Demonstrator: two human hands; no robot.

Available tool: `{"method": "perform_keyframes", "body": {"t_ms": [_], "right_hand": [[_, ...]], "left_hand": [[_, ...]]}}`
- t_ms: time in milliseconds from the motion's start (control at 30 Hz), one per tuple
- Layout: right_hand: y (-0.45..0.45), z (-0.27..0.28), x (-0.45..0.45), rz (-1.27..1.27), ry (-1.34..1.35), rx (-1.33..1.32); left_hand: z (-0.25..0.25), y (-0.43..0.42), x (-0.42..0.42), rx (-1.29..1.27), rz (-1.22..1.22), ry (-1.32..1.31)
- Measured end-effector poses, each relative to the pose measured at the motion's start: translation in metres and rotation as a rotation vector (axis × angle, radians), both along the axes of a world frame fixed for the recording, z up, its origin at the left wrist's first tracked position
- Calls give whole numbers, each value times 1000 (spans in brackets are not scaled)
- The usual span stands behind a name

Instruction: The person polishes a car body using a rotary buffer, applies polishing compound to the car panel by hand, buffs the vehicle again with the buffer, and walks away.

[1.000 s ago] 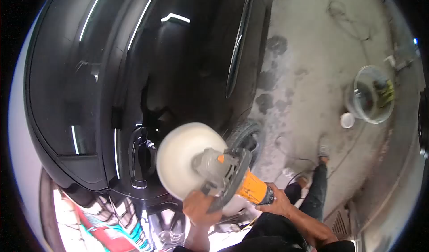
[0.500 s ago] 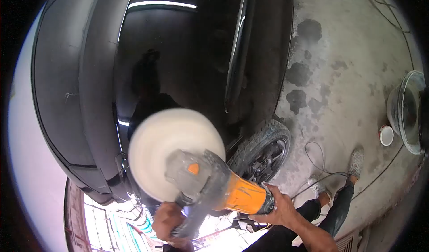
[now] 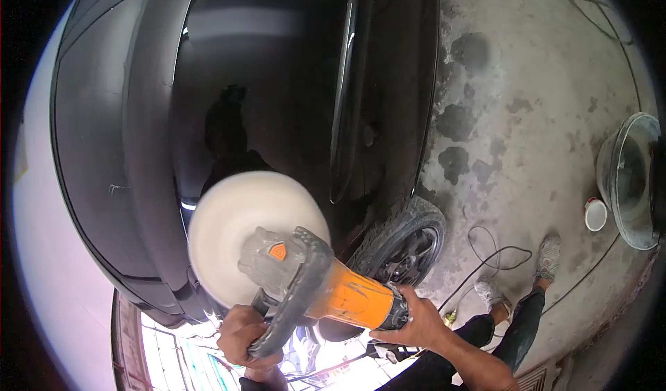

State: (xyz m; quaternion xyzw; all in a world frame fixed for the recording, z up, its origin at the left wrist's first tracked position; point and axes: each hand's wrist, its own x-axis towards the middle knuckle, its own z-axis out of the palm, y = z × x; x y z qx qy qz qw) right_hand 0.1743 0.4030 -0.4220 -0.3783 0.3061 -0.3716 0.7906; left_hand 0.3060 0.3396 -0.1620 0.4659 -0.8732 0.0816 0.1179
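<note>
Both hands grip an orange and grey polisher (image 3: 354,297) with a large round off-white pad (image 3: 215,245). My left hand (image 3: 243,335) is closed around its dark looped handle. Behind it, my right hand (image 3: 420,322) wraps the black rear end of the orange body, its thumb along the near side. The pad's surface looks smooth and blurred, as if spinning. It lies over the glossy black car side (image 3: 277,114), below a dark reflection of a person. Whether the pad touches the paint is hidden behind it.
The car's wheel (image 3: 409,245) is close to the polisher's right. Cable (image 3: 499,256) loops across the stained concrete floor (image 3: 527,155) by my shoes (image 3: 548,256). A clear tub (image 3: 624,183) and a small white container (image 3: 595,215) stand at the far right.
The polisher, with both hands on it, sits slightly farther left in view. Car, wheel and floor have also shifted left, so the camera has moved. Both hands keep their grip.
</note>
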Motion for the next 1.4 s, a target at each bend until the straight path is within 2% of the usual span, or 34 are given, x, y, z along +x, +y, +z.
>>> {"method": "perform_keyframes", "body": {"t_ms": [100, 333, 500, 600, 633, 700, 733, 767, 800, 833, 900, 933, 967, 1000, 1033, 1100, 1233, 1367, 1400], "right_hand": [[-6, 9, -10, -39, -44, 48], [-54, 10, -36, -286, -4, -17], [-68, 7, -54, -236, -26, 37], [-36, -20, -29, -221, -77, 40], [-35, -13, -44, -126, -6, 33], [-20, -20, -59, 80, -62, 162], [4, -33, -49, -57, 115, 24], [10, -42, -64, -61, 164, -56], [27, -60, -76, -206, 242, -44], [43, -87, -82, -353, 311, -59], [85, -153, -110, -374, 811, 174], [105, -194, -131, -419, 971, 145], [108, -216, -166, -408, 1047, 299], [128, -263, -185, -225, 1310, 225], [124, -285, -209, -157, 1441, 273], [135, -364, -253, 2, 1680, 97], [112, -452, -315, 361, 1925, 5], [98, -517, -343, 406, 1913, 33], [94, -528, -345, 407, 1895, 62]], "left_hand": [[6, -21, -14, 11, -42, -56], [2, -96, -58, -10, -85, 90], [-9, -107, -62, 31, -69, 132], [-9, -84, -53, 2, -56, 3], [-12, -75, -46, 46, -56, -23], [-25, -62, -29, 118, 3, 55], [-33, -56, -23, 166, 38, 62], [-44, -54, -29, 216, 65, -12], [-54, -51, -35, 265, 90, -88], [-72, -50, -39, 369, 53, -40], [-102, -43, -44, 548, -12, 25], [-118, -35, -53, 661, 64, 57], [-134, -27, -59, 690, 40, 77], [-151, -19, -57, 724, 20, 93], [-168, -14, -58, 755, -2, 111], [-195, -2, -63, 837, 51, 119], [-240, 27, -69, 864, 155, 108], [-271, 39, -58, 892, 169, 112], [-276, 43, -58, 876, 202, 42]]}}
